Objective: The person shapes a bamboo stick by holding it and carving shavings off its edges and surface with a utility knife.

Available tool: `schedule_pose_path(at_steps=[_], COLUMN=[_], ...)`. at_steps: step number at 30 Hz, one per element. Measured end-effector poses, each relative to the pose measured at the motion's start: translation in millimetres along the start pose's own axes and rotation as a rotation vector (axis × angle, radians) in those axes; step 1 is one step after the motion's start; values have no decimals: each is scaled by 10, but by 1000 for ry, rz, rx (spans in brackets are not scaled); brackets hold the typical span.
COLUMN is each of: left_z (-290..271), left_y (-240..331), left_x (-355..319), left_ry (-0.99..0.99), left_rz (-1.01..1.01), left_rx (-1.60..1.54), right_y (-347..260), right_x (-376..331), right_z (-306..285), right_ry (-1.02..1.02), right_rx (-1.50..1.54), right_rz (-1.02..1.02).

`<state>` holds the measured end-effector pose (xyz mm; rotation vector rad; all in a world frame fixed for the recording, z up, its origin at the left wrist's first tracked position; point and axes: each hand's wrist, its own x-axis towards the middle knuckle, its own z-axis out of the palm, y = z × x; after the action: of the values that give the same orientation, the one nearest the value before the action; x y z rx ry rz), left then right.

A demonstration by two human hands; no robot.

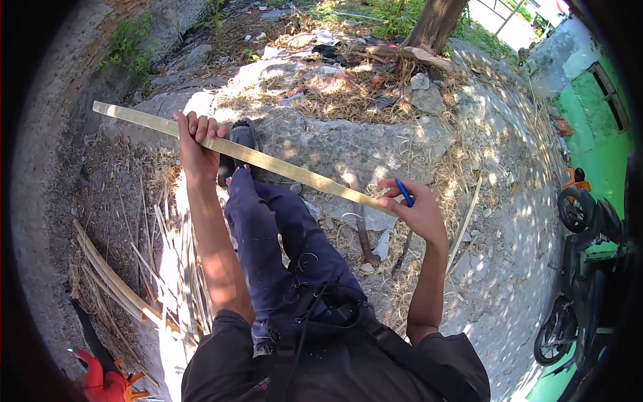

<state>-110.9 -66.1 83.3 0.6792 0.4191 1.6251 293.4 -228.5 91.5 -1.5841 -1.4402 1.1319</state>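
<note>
Left hand (195, 144) grip closed round bamboo strip (241, 153) near far end, keeping it level above lap. Right hand (414, 209) pinches near end, blue pen (404, 192) in same grip. Split strips (127, 285) piled left.

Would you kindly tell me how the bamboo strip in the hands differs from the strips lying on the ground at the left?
The held bamboo strip is a single piece, raised between the left hand and right hand; the ground strips lie in a loose heap. The held one slants across the legs; the heap rests among dry shavings. Both look pale, long and thin.
</note>
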Motion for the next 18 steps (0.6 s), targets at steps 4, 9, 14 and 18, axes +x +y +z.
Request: schedule_pose_path(at_steps=[4, 9, 14, 18], left_z=[143, 375, 1056, 1185], left_y=[134, 245, 472, -4], left_x=[161, 437, 233, -93], left_ry=[51, -17, -77, -127], left_rz=[68, 106, 190, 44], left_rx=[-45, 72, 409, 359], right_y=[55, 246, 171, -34], right_x=[-23, -46, -224, -183], right_z=[-2, 239, 441, 624], right_ry=[-142, -30, 139, 184], right_rx=[-131, 132, 379, 425], right_rz=[13, -55, -106, -158])
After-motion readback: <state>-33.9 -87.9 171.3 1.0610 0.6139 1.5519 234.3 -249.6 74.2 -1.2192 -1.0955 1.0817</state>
